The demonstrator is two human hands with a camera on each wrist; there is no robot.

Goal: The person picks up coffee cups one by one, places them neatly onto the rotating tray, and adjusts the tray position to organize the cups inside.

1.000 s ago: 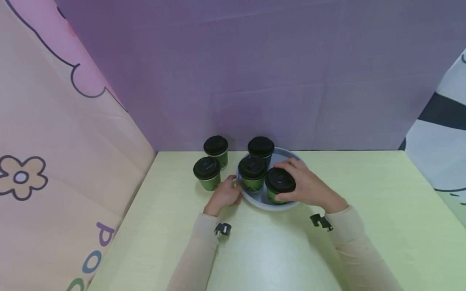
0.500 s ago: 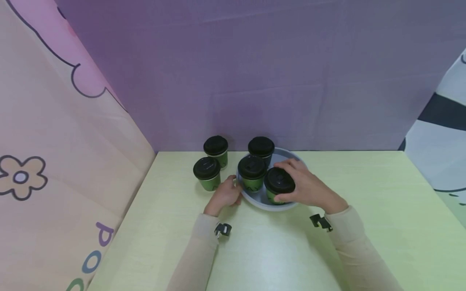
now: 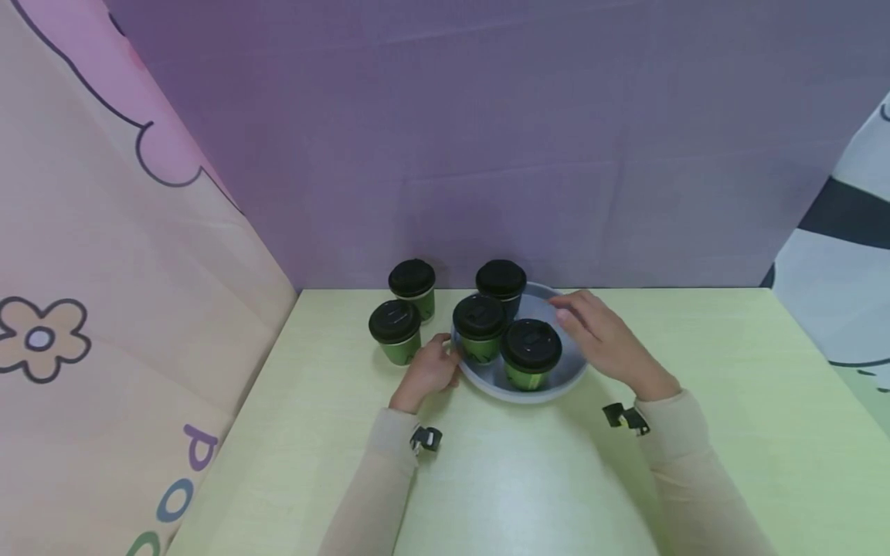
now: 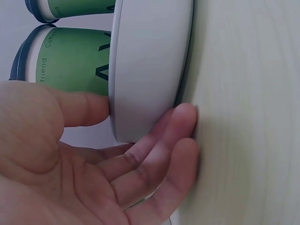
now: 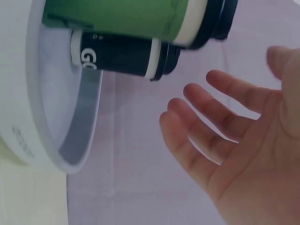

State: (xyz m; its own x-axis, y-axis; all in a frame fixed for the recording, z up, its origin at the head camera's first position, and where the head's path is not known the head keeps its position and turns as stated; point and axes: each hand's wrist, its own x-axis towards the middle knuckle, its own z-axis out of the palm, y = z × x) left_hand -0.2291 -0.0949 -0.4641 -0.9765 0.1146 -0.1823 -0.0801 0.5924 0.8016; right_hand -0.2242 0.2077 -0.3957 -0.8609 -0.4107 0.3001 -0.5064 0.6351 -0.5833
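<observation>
A round grey tray (image 3: 573, 363) with a raised rim holds three upright paper coffee cups with black lids. Two are green, a front cup (image 3: 526, 377) and a left cup (image 3: 481, 349); the back cup (image 5: 117, 54) has a dark navy body. At the tray's left edge, my left hand (image 3: 429, 372) pinches the rim, thumb on its upper edge and fingers (image 4: 183, 161) curled at its base. My right hand (image 3: 608, 340) hovers over the tray's right side, fingers apart and touching nothing. In the right wrist view, a gap separates it from the cups.
Two more lidded green cups stand on the table left of the tray, a nearer cup (image 3: 399, 347) and a farther cup (image 3: 415, 293). A purple cloth backdrop (image 3: 487, 139) rises along the table's (image 3: 292, 448) back edge, close behind the cups.
My right hand has let go of the front cup and moved right and away from it. That cup sits slightly farther left. My left hand stays at the tray's rim.
</observation>
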